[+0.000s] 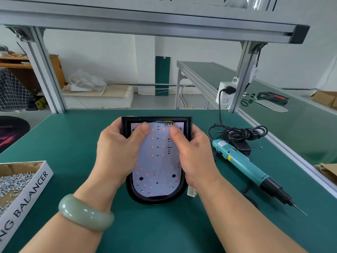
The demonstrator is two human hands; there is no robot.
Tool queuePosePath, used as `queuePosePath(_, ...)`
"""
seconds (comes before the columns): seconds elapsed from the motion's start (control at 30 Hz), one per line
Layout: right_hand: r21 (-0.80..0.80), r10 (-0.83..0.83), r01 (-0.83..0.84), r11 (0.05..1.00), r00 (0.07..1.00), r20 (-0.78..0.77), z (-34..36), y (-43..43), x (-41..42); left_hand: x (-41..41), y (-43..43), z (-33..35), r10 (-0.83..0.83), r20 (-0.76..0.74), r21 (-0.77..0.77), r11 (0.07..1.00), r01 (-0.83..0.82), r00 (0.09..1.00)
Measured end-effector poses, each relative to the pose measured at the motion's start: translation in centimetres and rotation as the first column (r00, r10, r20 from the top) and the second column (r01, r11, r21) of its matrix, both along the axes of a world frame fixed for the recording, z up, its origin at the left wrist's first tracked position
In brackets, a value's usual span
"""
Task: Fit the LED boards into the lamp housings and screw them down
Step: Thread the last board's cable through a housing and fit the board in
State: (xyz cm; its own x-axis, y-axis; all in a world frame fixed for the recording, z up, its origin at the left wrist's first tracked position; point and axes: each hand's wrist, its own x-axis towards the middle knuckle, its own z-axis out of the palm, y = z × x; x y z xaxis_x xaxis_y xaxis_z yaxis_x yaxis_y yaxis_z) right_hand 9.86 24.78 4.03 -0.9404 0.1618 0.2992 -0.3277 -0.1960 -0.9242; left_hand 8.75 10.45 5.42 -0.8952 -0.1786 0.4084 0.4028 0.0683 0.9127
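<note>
Both grips clenched on the lamp housing (156, 119), flat on the desk (73, 136): I've got left hand (116, 148) and right hand (196, 156) wrapped round its sides, thumbs (145, 127) pressing the LED board (156, 161) inside it. Screwdriver (242, 163) lies right of the housing, screw box (27, 187) left.

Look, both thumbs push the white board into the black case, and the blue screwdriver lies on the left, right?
No: the head view shows the blue screwdriver lying right of the black case, not left. Both thumbs do push the white board.
</note>
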Motion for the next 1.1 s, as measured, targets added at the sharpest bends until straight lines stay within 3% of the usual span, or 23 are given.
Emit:
queuePosePath(0.23, 0.03, -0.076, 0.075, 0.997, 0.997, 0.035, 0.4, 0.1, -0.2, -0.1, 0.0, -0.6, 0.009, 0.054, -0.035, 0.999, -0.007, 0.999)
queuePosePath(0.37, 0.027, 0.039, -0.041, 0.999, 0.998, 0.051, 0.6, 0.5, 0.2, 0.2, 0.5, -0.5, 0.056, -0.028, -0.098, 0.994, -0.058, 0.998)
queuePosePath(0.5, 0.021, -0.017, 0.016, 1.0, 0.999, 0.028, 0.7, 0.6, 0.1, 0.3, 0.8, -0.2, 0.047, -0.079, -0.132, 0.99, -0.057, 0.996)
queuePosePath(0.63, 0.014, -0.106, 0.106, 0.994, 0.994, 0.021, 1.0, 0.5, -0.1, 0.3, 0.7, -0.6, -0.03, 0.034, -0.145, 0.989, 0.035, 0.999)
queuePosePath(0.83, -0.097, -0.017, 0.027, 0.995, 0.995, 0.103, 0.5, 0.5, 0.0, -0.4, 0.4, -1.1, -0.014, 0.195, -0.226, 0.972, 0.058, 0.981)
queuePosePath(0.87, -0.097, -0.063, 0.074, 0.993, 0.992, 0.111, 0.2, 0.3, -0.1, -0.4, 0.4, -0.9, 0.052, 0.171, -0.282, 0.959, -0.001, 0.984)
queuePosePath(0.93, -0.075, -0.212, 0.22, 0.973, 0.972, 0.103, -0.3, 0.0, -0.4, 0.0, 0.6, -0.8, 0.241, -0.048, -0.458, 0.857, -0.236, 0.969)
queuePosePath(1.0, -0.011, -0.31, 0.31, 0.951, 0.95, 0.03, -0.4, -0.1, -0.7, 1.3, 1.2, -0.3, 0.24, -0.292, -0.482, 0.799, -0.359, 0.926)
queuePosePath(1.03, 0.027, -0.279, 0.279, 0.96, 0.96, -0.013, -0.5, -0.3, -0.7, 2.0, 1.6, -0.3, 0.166, -0.291, -0.495, 0.816, -0.297, 0.942)
queuePosePath(1.1, 0.12, -0.06, 0.07, 0.99, 0.995, -0.085, -0.9, -0.7, -0.3, 2.9, 2.7, -0.3, 0.018, -0.12, -0.487, 0.87, -0.075, 0.993)
